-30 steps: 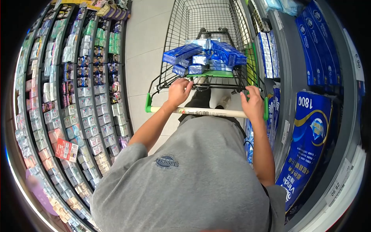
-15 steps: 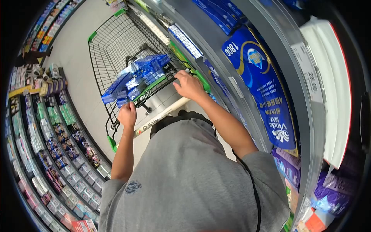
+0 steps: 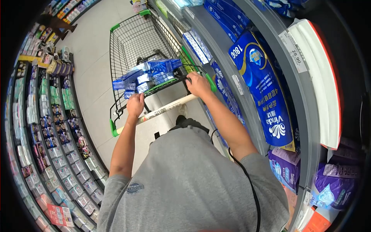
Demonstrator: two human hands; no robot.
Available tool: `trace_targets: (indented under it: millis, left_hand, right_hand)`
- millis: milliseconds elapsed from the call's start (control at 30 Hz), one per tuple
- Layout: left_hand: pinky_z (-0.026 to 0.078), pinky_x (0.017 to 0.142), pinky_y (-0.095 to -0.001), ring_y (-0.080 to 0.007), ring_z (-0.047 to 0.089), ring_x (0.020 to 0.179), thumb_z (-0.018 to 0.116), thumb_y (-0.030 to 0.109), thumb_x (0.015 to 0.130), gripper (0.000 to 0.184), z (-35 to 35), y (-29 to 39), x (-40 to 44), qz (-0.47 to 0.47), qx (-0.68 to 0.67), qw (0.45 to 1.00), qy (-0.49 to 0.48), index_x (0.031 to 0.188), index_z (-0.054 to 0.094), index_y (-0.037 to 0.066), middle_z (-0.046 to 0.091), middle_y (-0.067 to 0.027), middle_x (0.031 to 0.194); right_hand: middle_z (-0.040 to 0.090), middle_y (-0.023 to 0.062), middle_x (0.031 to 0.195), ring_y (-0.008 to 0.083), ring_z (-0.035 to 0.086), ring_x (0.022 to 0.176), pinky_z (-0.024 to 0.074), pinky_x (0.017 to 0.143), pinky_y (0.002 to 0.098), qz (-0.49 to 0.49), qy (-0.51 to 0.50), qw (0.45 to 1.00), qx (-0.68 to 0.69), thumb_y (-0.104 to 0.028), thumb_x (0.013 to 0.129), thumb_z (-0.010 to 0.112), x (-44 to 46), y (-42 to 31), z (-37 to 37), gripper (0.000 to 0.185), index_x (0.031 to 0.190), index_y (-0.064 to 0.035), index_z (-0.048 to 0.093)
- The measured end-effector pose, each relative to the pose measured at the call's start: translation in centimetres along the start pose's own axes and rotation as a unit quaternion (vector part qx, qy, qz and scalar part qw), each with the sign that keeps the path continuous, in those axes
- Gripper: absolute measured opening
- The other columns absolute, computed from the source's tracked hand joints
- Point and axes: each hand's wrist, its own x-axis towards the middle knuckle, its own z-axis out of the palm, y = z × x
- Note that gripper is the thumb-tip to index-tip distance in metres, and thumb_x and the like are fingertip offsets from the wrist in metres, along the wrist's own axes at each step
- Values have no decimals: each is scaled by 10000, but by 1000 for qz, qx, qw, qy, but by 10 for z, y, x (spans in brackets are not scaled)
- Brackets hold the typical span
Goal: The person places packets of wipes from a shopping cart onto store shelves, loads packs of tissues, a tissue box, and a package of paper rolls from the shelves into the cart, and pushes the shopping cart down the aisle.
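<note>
Ahead of me is a black wire shopping cart (image 3: 129, 42) with green corners and a cream handle bar (image 3: 170, 106). My left hand (image 3: 135, 105) is closed in a fist at the cart's near side, just beyond the bar and close to the blue packs; its fingertips are partly hidden. My right hand (image 3: 198, 84) is closed around the cart's near right side, beside the green end piece (image 3: 211, 82). Blue plastic-wrapped packs (image 3: 148, 75) lie heaped in the near part of the cart.
On the right, a shelf holds a big blue Vinda tissue pack (image 3: 261, 89), purple packs (image 3: 284, 166) and a price tag (image 3: 292, 51). Shelves of small packages (image 3: 56, 154) curve along the left. A person (image 3: 56, 25) stands at far left, beyond the tiled floor (image 3: 91, 77).
My right hand's fingers were spread near the cart's edge and are now closed on it. In view, the cart and both hands have shifted right and slightly up. The packs remain inside.
</note>
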Motion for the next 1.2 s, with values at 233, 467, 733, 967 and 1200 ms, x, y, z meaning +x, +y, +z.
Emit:
trace_targets:
  millis: [233,467,733,967,1200]
  left_hand:
    - [471,754,-460,-358,613,860,532,368,939,384,-8,3,-47,50,-29,998,3,824,690,37,656,-145,870]
    - [499,705,-468,-335,644,796,562,425,897,407,3,20,-97,-47,-2,999,22,774,728,73,667,-135,835]
    - [500,694,-465,-347,658,776,560,348,838,326,12,37,-142,-49,-13,998,28,792,723,70,678,-135,835]
    - [495,702,-447,-336,649,794,589,295,827,269,17,41,-171,-66,-71,995,39,788,730,69,682,-130,845]
    - [494,714,-441,-337,651,805,608,319,824,270,12,39,-189,-76,-76,994,-2,798,726,77,688,-123,866]
  right_hand:
    - [656,124,1040,359,628,944,496,818,455,-2,30,999,-27,-204,849,604,-41,-3,0,166,938,-74,657]
    - [655,129,984,369,638,869,508,766,463,-29,71,996,-45,-196,829,613,-93,22,12,133,865,-76,658]
    - [633,88,1088,343,624,942,494,828,442,31,13,997,-73,-163,808,612,-147,20,-9,136,855,-47,663]
    - [601,59,1190,316,629,966,495,856,436,20,13,996,-80,-167,804,614,-174,29,-7,131,823,-47,660]
    - [620,121,1049,337,639,913,507,820,453,14,6,997,-80,-198,814,620,-203,32,-1,155,804,-47,654]
